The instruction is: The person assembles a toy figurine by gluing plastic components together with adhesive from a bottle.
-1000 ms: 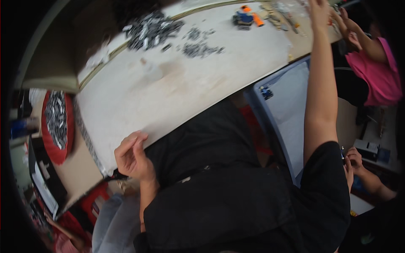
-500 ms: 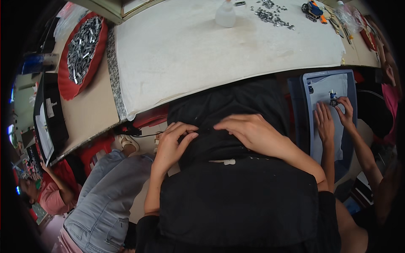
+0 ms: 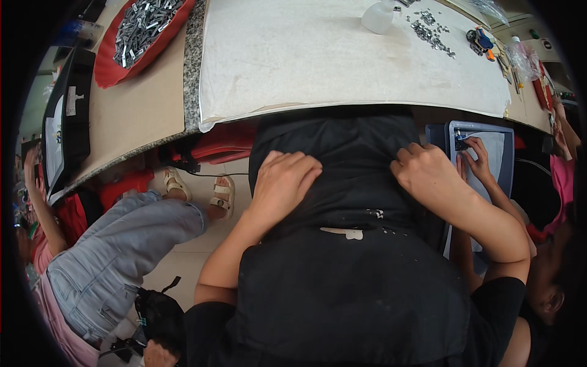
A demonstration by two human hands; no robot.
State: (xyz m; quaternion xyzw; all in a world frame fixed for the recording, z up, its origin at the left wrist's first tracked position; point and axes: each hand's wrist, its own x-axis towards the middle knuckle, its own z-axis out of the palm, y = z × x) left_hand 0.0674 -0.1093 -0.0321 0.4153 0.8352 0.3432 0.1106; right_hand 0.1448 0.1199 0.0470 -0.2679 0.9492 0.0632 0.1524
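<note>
Both my hands are at the black apron (image 3: 348, 281) spread over my lap. My left hand (image 3: 285, 183) is closed at its left side, with the fingers curled down onto the cloth. On the right side, my right hand (image 3: 431, 174) is likewise closed on the apron, knuckles up. Folds run across the cloth between the two hands. The fingertips of both hands are hidden. Pale marks (image 3: 351, 233) show on the apron's front.
Ahead stands a white-covered table (image 3: 306, 67) with a spray bottle (image 3: 379, 17), small metal parts (image 3: 431, 33) and a blue-orange toy vehicle (image 3: 481, 41). A red basin (image 3: 107, 64) of metal pieces sits left. A neighbour's hands (image 3: 477, 156) work at a blue-grey bin (image 3: 506, 165) right.
My hands have moved apart, the left one slightly up and the right one to the right, and their fingers have closed. The view has shifted.
</note>
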